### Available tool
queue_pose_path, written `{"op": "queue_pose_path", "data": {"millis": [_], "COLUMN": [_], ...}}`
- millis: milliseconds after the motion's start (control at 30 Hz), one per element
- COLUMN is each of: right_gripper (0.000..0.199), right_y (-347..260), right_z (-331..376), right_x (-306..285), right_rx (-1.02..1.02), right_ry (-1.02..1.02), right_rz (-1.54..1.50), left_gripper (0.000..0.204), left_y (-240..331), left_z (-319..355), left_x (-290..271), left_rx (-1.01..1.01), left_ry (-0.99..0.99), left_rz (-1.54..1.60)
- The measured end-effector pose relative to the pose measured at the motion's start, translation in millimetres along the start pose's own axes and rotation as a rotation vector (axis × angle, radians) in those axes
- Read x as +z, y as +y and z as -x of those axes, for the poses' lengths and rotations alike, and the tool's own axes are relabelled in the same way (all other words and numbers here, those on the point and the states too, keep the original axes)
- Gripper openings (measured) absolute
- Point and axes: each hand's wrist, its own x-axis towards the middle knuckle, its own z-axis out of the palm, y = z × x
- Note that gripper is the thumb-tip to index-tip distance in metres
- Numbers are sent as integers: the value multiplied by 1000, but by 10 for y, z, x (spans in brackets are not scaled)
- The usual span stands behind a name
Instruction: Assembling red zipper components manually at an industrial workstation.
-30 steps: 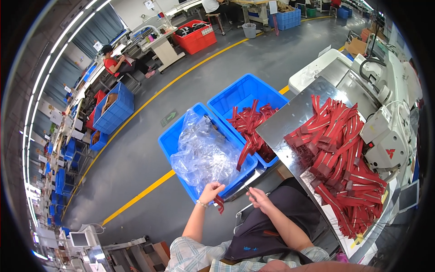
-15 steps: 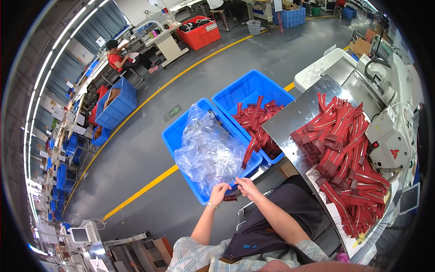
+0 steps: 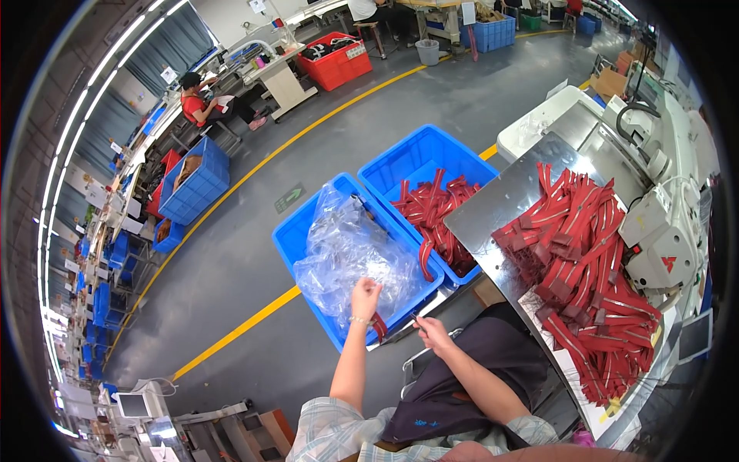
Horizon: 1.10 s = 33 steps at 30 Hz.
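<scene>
Red zipper strips dominate the scene: a large tangled heap (image 3: 589, 277) lies on the shiny metal table (image 3: 493, 208) beside a white sewing machine (image 3: 662, 231), and a smaller batch (image 3: 431, 215) sits in the farther of two blue bins (image 3: 419, 154) on the floor. The nearer blue bin (image 3: 296, 246) is lined with a crumpled clear plastic bag (image 3: 346, 250), and no strips can be made out inside it.

The person's left hand (image 3: 365, 296) reaches over the near rim of that lined bin, fingers curled closed around the top of one red strip (image 3: 378, 326), which hangs down just outside the bin's wall. The right hand (image 3: 431, 333) hovers close by, above the lap, with fingers partly bent and pinched on something small and dark; what it is cannot be told at this size.

Judged from how things lie, the work looks to be at an early or middle stage. Most of the strips are on the table, some are in the far bin, and the bagged bin appears almost unfilled, with only the single strip at its edge. A great deal of the pile looks unhandled.

Further off, a person in a red top (image 3: 202, 108) sits at another workbench, with more blue and red crates (image 3: 335, 65) along the yellow floor line (image 3: 254, 319).
</scene>
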Motion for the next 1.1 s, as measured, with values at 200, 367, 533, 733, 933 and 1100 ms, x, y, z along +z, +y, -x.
{"op": "queue_pose_path", "data": {"millis": [200,367,533,733,933,1100], "right_gripper": [28,30,32,32,34,34], "right_y": [29,-45,-286,-501,-471,-454], "right_z": [234,240,179,-47,-290,-367], "right_x": [-193,-286,-422,-342,-175,-32], "right_rx": [18,-63,-185,-198,-109,-104], "right_ry": [10,40,139,98,34,24], "right_rz": [-13,-26,-18,-67,-96,-75], "left_gripper": [37,26,21,20,18,17], "left_y": [-273,-230,204,539,423,349], "left_z": [-374,-385,-153,434,761,839], "left_x": [1079,1328,911,267,82,60], "left_rx": [-235,-291,-123,-237,-309,-345], "left_ry": [-269,-367,-189,197,335,350], "left_rz": [169,216,507,703,749,752]}}
